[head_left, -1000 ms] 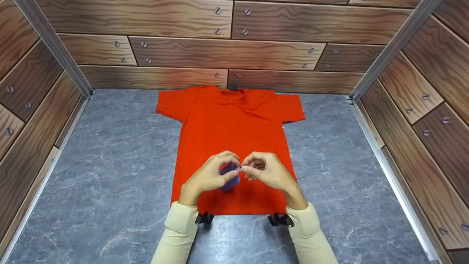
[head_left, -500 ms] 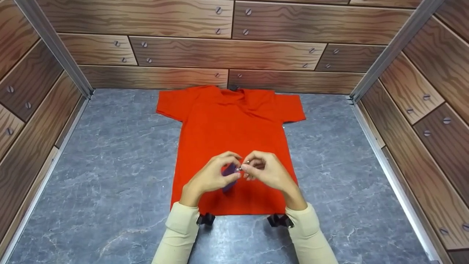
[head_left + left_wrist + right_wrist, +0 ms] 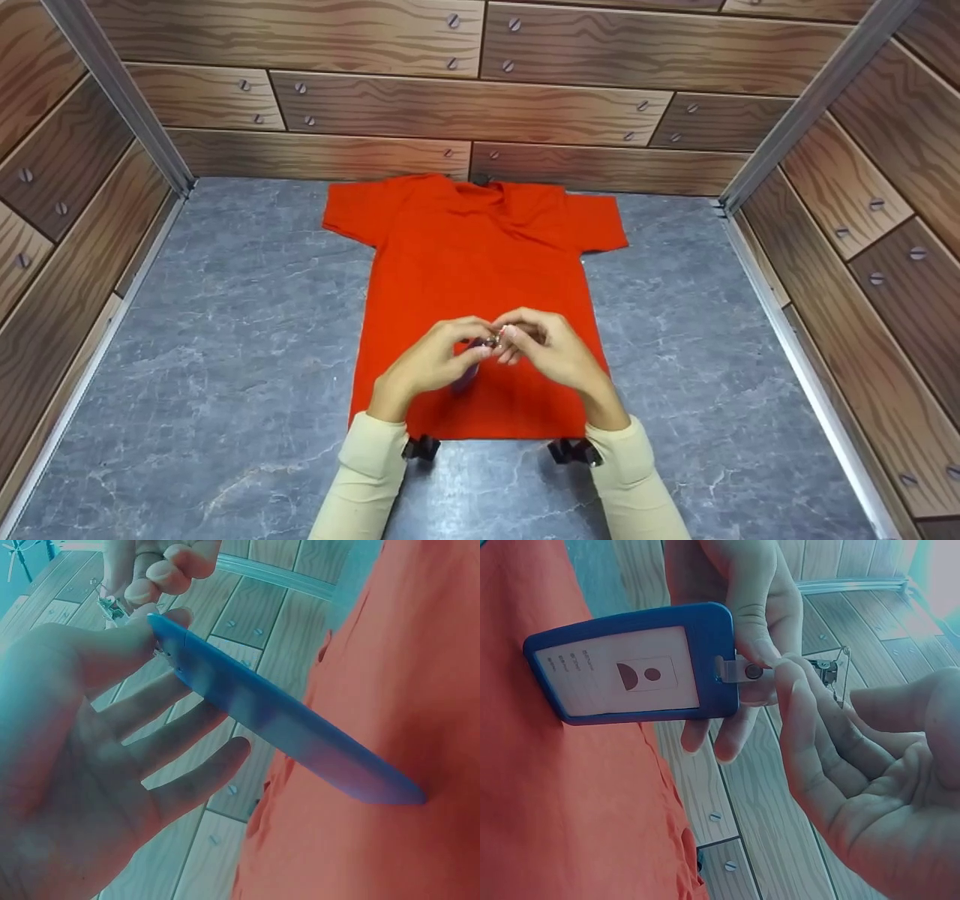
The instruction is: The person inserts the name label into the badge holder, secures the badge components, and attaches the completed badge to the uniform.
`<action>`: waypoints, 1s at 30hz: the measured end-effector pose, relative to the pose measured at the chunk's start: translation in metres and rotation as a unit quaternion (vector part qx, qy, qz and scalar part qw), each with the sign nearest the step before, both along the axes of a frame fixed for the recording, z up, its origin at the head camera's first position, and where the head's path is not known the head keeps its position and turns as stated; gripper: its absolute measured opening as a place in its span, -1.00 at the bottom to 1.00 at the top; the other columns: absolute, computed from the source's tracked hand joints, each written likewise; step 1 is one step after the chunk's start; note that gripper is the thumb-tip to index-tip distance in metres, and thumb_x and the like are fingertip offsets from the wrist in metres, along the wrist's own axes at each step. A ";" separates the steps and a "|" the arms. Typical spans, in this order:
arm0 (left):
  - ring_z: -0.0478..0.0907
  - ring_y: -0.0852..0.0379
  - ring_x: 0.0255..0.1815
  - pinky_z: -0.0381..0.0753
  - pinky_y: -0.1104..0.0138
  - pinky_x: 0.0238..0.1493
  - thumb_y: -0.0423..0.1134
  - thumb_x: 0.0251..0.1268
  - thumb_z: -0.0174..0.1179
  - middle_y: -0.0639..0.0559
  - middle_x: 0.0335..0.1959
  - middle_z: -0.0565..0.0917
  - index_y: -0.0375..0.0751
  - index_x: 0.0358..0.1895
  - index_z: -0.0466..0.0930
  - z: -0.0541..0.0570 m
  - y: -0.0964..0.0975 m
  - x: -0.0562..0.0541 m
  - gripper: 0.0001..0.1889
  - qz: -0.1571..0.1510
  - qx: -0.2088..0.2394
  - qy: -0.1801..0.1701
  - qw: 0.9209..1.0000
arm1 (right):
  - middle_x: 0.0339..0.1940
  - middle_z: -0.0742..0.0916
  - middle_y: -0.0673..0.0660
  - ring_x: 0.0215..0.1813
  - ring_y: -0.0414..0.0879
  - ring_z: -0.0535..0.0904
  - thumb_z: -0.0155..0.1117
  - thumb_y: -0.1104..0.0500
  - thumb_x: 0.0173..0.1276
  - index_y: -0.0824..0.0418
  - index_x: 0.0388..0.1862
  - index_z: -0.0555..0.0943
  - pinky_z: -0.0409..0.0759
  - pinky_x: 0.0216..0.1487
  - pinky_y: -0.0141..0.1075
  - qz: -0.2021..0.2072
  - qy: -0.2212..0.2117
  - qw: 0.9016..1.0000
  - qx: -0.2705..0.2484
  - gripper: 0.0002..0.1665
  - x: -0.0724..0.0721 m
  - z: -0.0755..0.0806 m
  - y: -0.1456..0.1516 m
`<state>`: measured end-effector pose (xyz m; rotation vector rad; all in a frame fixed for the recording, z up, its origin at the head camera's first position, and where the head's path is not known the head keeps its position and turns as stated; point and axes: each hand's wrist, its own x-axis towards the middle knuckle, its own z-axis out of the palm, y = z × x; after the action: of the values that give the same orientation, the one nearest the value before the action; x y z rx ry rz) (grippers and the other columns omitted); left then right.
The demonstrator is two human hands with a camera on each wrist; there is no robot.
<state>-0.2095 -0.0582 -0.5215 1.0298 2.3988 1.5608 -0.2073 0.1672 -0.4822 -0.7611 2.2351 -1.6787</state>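
My left hand [image 3: 427, 356] pinches the clear strap [image 3: 739, 671] of a blue ID badge holder [image 3: 716, 652], its other fingers spread behind. The badge tilts down over an orange-red T-shirt [image 3: 476, 277], card side towards the right wrist camera and nearly edge-on in the left wrist view. At the strap's end sits a metal clip [image 3: 825, 669] with a thin wire pin standing out from it. My right hand [image 3: 555, 349] has its fingers curled at this clip, thumb tip right at the wire. Fingertips of both hands meet beside the strap's snap button.
The shirt lies flat, neck towards the back wall, on a grey marbled surface [image 3: 247, 322]. Wood-patterned walls [image 3: 375, 105] with metal corner posts enclose the back and sides. Black camera mounts [image 3: 422, 448] sit at both wrists, over the shirt's hem.
My right thumb has moved up and away from the strap to the clip's wire. The badge has turned more edge-on in the head view. The shirt stays put.
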 end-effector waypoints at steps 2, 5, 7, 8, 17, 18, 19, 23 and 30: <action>0.65 0.13 0.14 0.64 0.11 0.30 -0.26 0.51 0.22 0.08 0.14 0.73 -0.07 0.12 0.73 0.000 0.000 0.000 -0.77 0.001 -0.003 -0.004 1.000 | -0.24 0.80 0.39 -0.26 0.21 0.77 0.17 0.22 0.59 0.38 0.09 0.67 0.80 -0.18 -0.24 0.004 0.000 1.000 0.001 -0.72 0.000 0.000 0.000; 0.64 0.12 0.17 0.62 0.04 0.32 -0.29 0.52 0.20 0.07 0.18 0.72 -0.06 0.17 0.72 0.002 -0.001 0.001 -0.73 0.003 -0.003 -0.011 1.000 | -0.21 0.80 0.39 -0.22 0.27 0.77 0.20 0.26 0.56 0.38 0.08 0.67 0.80 -0.15 -0.25 0.006 0.000 1.000 -0.003 -0.74 0.000 0.001 0.001; 0.64 0.12 0.20 0.60 -0.01 0.34 -0.32 0.52 0.19 0.06 0.20 0.71 -0.06 0.18 0.72 0.002 -0.001 0.002 -0.72 0.003 -0.001 -0.016 1.000 | -0.19 0.80 0.38 -0.20 0.23 0.78 0.22 0.28 0.54 0.38 0.07 0.67 0.80 -0.14 -0.26 0.004 0.002 1.000 -0.002 -0.75 -0.001 0.002 0.002; 0.63 0.12 0.22 0.60 -0.02 0.35 -0.33 0.52 0.19 0.06 0.21 0.71 -0.05 0.19 0.71 0.003 -0.001 0.002 -0.71 0.003 -0.001 -0.018 1.000 | -0.18 0.80 0.38 -0.20 0.22 0.78 0.23 0.28 0.53 0.38 0.06 0.68 0.80 -0.14 -0.27 0.001 0.003 1.000 -0.001 -0.76 -0.001 0.002 0.002; 0.67 0.13 0.20 0.63 0.11 0.33 -0.33 0.52 0.19 0.09 0.21 0.72 -0.03 0.25 0.69 0.003 -0.001 0.005 -0.67 -0.008 -0.008 -0.036 0.999 | -0.20 0.80 0.35 -0.23 0.13 0.78 0.32 0.27 0.46 0.35 -0.09 0.72 0.78 -0.15 -0.32 -0.022 0.003 1.000 0.009 -0.84 0.001 0.002 0.002; 0.68 0.14 0.18 0.64 0.14 0.32 -0.32 0.52 0.18 0.09 0.20 0.73 -0.03 0.25 0.69 0.003 -0.001 0.005 -0.67 -0.006 -0.011 -0.036 0.999 | -0.21 0.80 0.35 -0.25 0.10 0.78 0.33 0.27 0.45 0.35 -0.11 0.72 0.78 -0.15 -0.32 -0.028 0.007 1.000 0.010 -0.84 0.001 0.001 0.002; 0.69 0.14 0.13 0.66 0.17 0.28 -0.31 0.53 0.18 0.07 0.16 0.75 -0.03 0.23 0.70 0.003 -0.001 0.005 -0.69 -0.004 -0.011 -0.035 0.999 | -0.23 0.80 0.34 -0.26 0.07 0.78 0.34 0.26 0.44 0.35 -0.13 0.72 0.78 -0.16 -0.32 -0.035 0.011 0.999 0.009 -0.85 0.001 0.001 0.001; 0.72 0.18 -0.01 0.71 0.19 0.19 -0.27 0.52 0.21 0.04 -0.03 0.81 -0.06 0.09 0.77 0.004 0.001 0.004 -0.78 0.007 -0.004 -0.030 1.000 | -0.31 0.80 0.34 -0.34 -0.03 0.76 0.39 0.24 0.41 0.36 -0.22 0.73 0.78 -0.21 -0.32 -0.066 0.028 0.997 0.003 -0.85 0.001 0.001 0.001; 0.74 0.13 -0.02 0.72 0.11 0.19 -0.30 0.44 0.29 -0.05 -0.08 0.83 -0.20 0.02 0.78 0.007 0.006 0.005 -0.81 0.022 0.000 -0.011 1.000 | -0.37 0.79 0.34 -0.42 -0.21 0.72 0.38 0.27 0.41 0.36 -0.28 0.73 0.77 -0.29 -0.35 -0.098 0.041 0.994 -0.001 -0.87 0.003 0.003 0.003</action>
<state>-0.2047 -0.0521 -0.5148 0.9621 2.4232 1.5768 -0.2048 0.1697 -0.4790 -0.6411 2.4354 -1.7651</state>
